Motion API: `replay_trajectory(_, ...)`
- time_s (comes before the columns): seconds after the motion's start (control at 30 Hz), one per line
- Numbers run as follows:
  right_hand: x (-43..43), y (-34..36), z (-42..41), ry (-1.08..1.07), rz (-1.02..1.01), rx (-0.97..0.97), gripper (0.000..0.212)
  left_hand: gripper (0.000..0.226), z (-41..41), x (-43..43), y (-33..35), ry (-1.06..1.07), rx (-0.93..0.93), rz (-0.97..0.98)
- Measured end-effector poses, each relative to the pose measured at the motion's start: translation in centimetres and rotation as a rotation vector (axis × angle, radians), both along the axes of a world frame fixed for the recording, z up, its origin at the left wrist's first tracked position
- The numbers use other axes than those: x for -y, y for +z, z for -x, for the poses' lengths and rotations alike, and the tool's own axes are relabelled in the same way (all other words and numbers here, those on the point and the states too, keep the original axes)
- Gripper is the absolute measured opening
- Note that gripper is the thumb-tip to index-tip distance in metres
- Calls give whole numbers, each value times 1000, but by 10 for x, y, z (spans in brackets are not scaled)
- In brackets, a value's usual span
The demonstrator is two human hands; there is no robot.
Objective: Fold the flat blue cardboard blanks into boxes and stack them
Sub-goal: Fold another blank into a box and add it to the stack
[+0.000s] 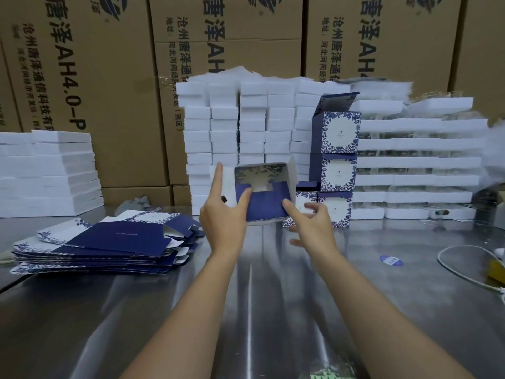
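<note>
A half-formed blue box (266, 198) is held up over the steel table (246, 296), its open end toward me with blue bottom flaps partly folded in. My left hand (222, 214) holds its left side, index finger straight up along the white flap and thumb on a blue flap. My right hand (314, 225) presses its index fingertip on the right part of the blue flap; its other fingers are blurred. A pile of flat blue blanks (109, 244) lies at the left. Three finished boxes (337, 170) stand stacked at the back right, the top one's lid open.
White foam blocks (246, 132) are stacked behind the box, more at the far left (49, 170) and trays at the right (418, 162). Brown cartons (109, 77) form the back wall. A white cable (461, 269) and a blue sticker (391, 260) lie at the right.
</note>
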State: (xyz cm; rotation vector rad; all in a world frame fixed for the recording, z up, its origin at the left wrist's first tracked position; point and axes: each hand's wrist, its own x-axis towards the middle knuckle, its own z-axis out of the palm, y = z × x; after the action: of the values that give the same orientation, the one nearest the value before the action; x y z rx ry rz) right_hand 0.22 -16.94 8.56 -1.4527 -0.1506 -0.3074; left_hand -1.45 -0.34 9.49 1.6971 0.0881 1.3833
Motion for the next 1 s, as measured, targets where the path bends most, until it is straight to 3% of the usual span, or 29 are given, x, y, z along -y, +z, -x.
replay_trajectory(0.1,-1,0,2,239,-34,-274,69,82,3,8,1,25,78,-116)
replay_trajectory(0.17,-2,2,2,403,-31,-340,66,79,3,14,1,51,121,-210)
replay_trajectory(0.4,-3,1,-1,382,-167,-209,50,74,5,26,5,-20,184,-227)
replay_trajectory(0.6,-6,5,4,317,-173,-163,40,57,-1,24,5,-172,198,83)
replay_trajectory(0.77,-12,4,7,135,-97,-102,31,85,9,32,10,-297,251,277)
replay_trajectory(0.87,-10,6,8,44,-117,-43,29,81,10,36,9,-376,42,418)
replay_trajectory(1.0,-7,8,7,15,-165,2,27,29,8,39,3,-520,-433,464)
